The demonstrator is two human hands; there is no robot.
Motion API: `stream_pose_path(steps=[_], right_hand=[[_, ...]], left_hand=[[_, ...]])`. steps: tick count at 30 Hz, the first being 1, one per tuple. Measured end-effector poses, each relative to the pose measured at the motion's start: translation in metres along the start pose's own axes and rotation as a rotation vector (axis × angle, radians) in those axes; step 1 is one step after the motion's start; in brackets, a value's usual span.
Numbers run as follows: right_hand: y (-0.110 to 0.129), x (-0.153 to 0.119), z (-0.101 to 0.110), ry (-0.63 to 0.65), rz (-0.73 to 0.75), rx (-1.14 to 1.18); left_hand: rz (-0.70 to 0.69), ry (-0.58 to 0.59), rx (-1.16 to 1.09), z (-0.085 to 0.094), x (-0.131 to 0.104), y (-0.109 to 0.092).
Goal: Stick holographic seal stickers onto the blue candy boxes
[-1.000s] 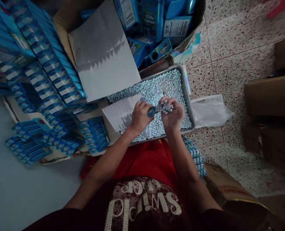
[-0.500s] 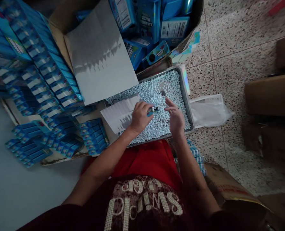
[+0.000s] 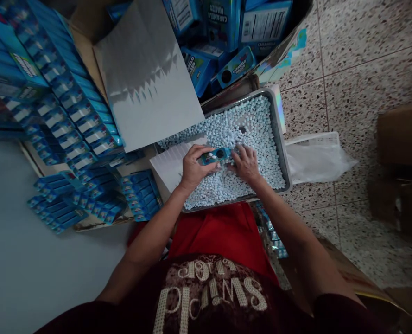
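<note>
Speckled floor tiles (image 3: 358,55) all around, with a metal tray (image 3: 285,153) full of pale blue candies (image 3: 250,130) in front. Left hand (image 3: 192,168) is clamped on a small blue container (image 3: 214,156) over the tray. Right hand (image 3: 244,163) is spread flat, fingers down in the candies just beside it.

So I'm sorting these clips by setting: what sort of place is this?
Probably a small candy-packing workspace, set up on the floor: a metal tray of pale blue candies, stacked blue packs, and cardboard boxes on terrazzo.
</note>
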State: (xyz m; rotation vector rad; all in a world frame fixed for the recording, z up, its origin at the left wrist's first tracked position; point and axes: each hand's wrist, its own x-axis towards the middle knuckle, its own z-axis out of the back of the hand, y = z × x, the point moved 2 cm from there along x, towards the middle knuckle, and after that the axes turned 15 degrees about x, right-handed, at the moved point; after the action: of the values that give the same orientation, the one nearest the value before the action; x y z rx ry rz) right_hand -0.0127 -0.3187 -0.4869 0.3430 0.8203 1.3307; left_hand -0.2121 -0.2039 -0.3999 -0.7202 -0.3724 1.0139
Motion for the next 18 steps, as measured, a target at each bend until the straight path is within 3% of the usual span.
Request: stream_pose_path(steps=[2, 4, 7, 10, 12, 15, 18], right_hand=[[-0.001, 0.011, 0.009, -0.058, -0.140, 0.117], [0.005, 0.015, 0.019, -0.214, -0.332, 0.359], [0.027, 0.010, 0.034, -0.420, -0.518, 1.010], [0.064, 0.002, 0.049, -0.415, -0.436, 1.683], [0.087, -0.003, 0.058, -0.423, -0.354, 1.940], [0.111, -0.005, 0.066, -0.467, -0.229, 2.044], [0.120, -0.004, 0.064, -0.523, -0.128, 1.958]], left_hand=[[0.021, -0.009, 0.016, 0.005, -0.002, 0.005], [0.016, -0.009, 0.100, 0.009, -0.003, 0.006], [-0.051, 0.072, 0.317, 0.012, -0.004, -0.005], [-0.168, 0.214, 0.497, 0.008, -0.005, -0.026], [-0.207, 0.280, 0.563, 0.003, -0.005, -0.040], [-0.146, 0.295, 0.579, -0.001, -0.006, -0.051], [-0.071, 0.280, 0.526, -0.003, -0.008, -0.051]])
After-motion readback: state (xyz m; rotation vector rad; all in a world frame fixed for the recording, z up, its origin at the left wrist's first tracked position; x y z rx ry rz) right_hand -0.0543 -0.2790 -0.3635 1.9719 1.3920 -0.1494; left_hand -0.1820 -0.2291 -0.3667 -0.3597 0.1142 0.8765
